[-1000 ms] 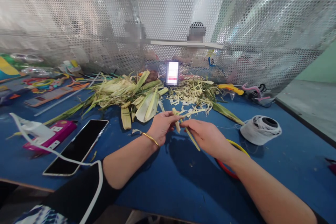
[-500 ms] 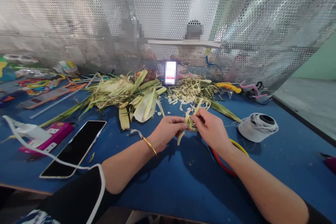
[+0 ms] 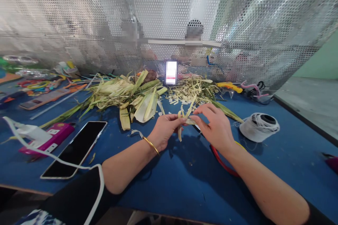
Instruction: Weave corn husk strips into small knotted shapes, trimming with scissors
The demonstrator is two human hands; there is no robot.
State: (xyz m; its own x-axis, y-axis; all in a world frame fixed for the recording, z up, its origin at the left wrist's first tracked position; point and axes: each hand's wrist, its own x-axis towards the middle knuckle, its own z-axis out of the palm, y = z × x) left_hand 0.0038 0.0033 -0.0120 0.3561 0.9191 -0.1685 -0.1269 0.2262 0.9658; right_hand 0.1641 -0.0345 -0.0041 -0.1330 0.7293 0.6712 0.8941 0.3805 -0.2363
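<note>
In the middle of the head view, pale green leaf strips cross and loop between my hands, above the blue table. My left hand pinches them where they cross, and one end hangs below its thumb. My right hand is closed at thumb and fingertips on a strip end pointing right. Another strip sticks up and away between the hands. Under my right wrist lies a red and yellow ring, partly hidden. A heap of leaves and husks lies beyond my left hand.
Thin shavings are piled ahead. A white thread spool and a yellow glue gun stand to the right. A black-screened phone, a magenta power strip and a white cable lie left. A perforated metal screen closes off the back.
My right hand has shifted slightly right and turned, with its fingers now on a strip pointing right. The strips have moved a little left and now form a loop near my left fingers.
</note>
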